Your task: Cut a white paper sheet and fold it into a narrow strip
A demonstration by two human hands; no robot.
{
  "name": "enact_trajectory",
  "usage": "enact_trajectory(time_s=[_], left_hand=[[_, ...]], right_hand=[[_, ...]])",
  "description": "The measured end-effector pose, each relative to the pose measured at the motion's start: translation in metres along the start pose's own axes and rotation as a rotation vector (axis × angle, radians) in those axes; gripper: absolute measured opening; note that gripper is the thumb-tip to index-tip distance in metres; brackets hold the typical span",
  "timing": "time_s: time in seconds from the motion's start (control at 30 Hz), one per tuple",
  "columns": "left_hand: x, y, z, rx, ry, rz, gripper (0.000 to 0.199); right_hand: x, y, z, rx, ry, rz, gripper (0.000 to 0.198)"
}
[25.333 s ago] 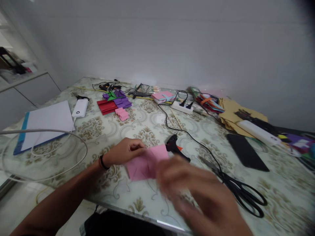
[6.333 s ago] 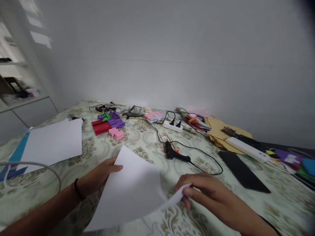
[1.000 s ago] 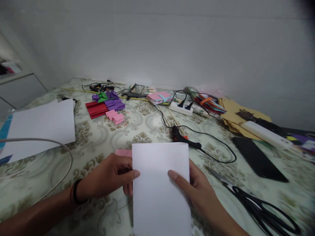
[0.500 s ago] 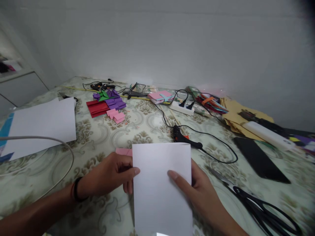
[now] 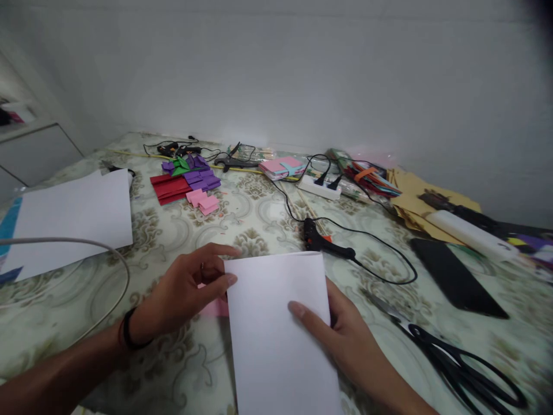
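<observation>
Head view: a folded white sheet (image 5: pixel 276 346) stands at the bottom center, between both hands, its lower end outside the frame. The left hand (image 5: pixel 185 291), at 10 o'clock of the sheet, is partly open: thumb over the left edge, index finger extended past the upper corner. The other fingers are partly hidden, so a firm grip cannot be confirmed. The right hand (image 5: pixel 345 334), at 3 o'clock, clamps the right edge, thumb in front and fingers behind.

Status: the sheet appears doubled over. Its top layers stand slightly apart toward 1 o'clock, so flattening of the fold seems incomplete. Pink paper (image 5: pixel 216 309) lies beneath the left hand, mostly covered; its condition cannot be determined. At 11 o'clock, the red folded paper (image 5: pixel 166 189) and small pink folded paper (image 5: pixel 203 202) already carry creases.

Tools on the tabletop (image 5: pixel 173 363) are unheld: glue gun (image 5: pixel 328 245) at 1 o'clock, scissors (image 5: pixel 440 349) at 3 o'clock. Loose white sheets (image 5: pixel 78 216) lie at 10 o'clock.
</observation>
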State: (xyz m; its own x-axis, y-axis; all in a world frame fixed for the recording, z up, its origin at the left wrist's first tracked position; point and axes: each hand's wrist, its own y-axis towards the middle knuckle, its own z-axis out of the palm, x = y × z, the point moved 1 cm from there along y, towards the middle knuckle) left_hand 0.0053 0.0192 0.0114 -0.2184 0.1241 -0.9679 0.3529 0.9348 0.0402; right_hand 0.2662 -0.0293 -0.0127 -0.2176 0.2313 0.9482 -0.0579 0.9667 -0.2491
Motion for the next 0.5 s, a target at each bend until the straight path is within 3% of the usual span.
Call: enact_trajectory(time_s=[0.1,0.5], left_hand=[[0.0013,-0.0006,-0.0009,-0.022,0.079,0.0,0.024],[-0.0057,-0.0001,-0.001,-0.046,0.124,-0.007,0.024]], right_hand=[[0.0007,0.0006,0.0004,0.008,0.001,0.005,0.064],[0.0028,0.0,0.0006,0.051,0.093,0.003,0.052]])
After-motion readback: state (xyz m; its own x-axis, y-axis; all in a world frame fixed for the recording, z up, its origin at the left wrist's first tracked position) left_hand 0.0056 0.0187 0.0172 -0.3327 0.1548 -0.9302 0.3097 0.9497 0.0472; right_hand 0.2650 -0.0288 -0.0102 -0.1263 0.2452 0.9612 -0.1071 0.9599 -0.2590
